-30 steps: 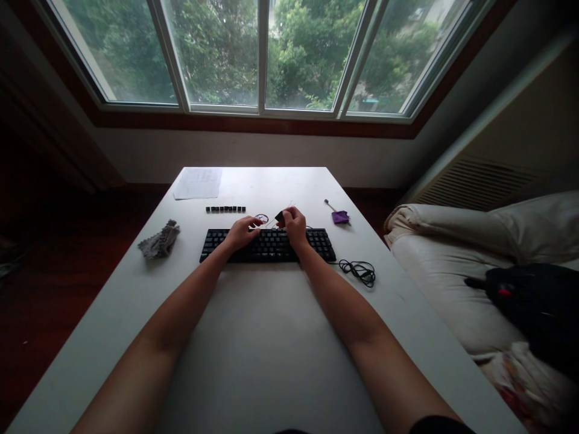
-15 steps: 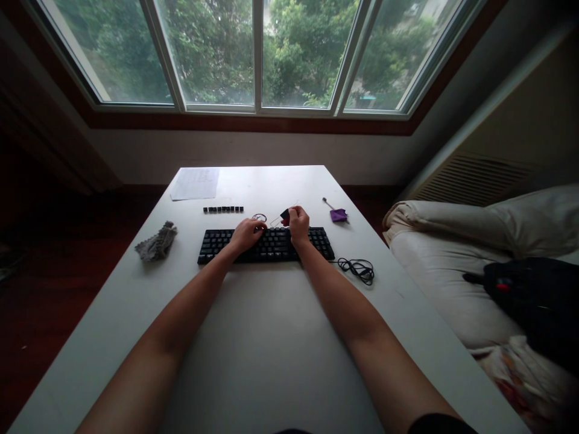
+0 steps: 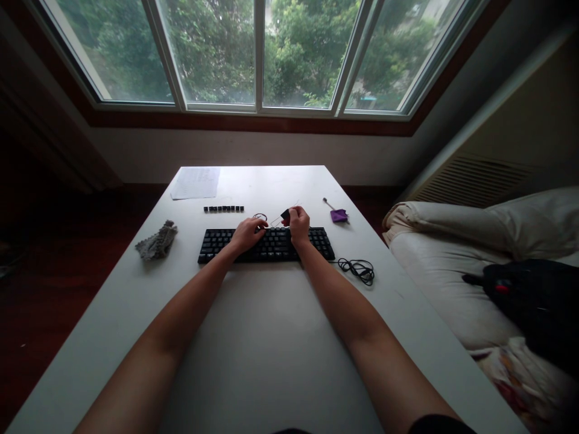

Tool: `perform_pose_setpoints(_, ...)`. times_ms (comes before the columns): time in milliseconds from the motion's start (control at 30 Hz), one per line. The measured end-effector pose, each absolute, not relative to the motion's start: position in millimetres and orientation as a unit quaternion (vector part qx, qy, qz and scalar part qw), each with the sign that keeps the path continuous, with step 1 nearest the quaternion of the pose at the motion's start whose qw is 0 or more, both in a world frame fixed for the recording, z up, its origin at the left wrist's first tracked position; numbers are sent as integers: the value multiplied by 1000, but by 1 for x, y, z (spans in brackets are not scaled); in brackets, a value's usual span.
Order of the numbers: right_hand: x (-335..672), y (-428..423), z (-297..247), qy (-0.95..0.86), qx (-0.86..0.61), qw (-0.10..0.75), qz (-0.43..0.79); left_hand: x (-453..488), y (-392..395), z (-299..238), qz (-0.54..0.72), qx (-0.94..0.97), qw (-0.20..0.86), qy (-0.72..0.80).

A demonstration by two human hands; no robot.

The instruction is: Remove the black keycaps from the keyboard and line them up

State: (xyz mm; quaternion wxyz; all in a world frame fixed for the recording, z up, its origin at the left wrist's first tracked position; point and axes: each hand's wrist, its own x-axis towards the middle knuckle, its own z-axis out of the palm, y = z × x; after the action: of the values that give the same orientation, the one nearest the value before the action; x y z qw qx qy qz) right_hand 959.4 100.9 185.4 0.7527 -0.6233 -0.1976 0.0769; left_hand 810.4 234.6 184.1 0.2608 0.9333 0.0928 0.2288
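Left hand (image 3: pixel 248 234) lowered onto keyboard (image 3: pixel 266 244) — right hand (image 3: pixel 298 224) (pinching small black piece (image 3: pixel 284 214)) shifted slightly right.

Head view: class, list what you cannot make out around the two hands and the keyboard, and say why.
All in the head view:
- small dark piece pinched in the right hand: too small, partly covered by fingers.
- left hand: whether it grips anything; fingertips hidden behind the knuckles.
- keyboard: key legends too small.
- sheet of paper: print too small, blurred.
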Motion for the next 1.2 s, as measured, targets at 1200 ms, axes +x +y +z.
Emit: perform_pose_setpoints(1200, 961, 101, 180, -207, -622, 751, 80, 795, 245, 189, 193, 941, 267, 77)
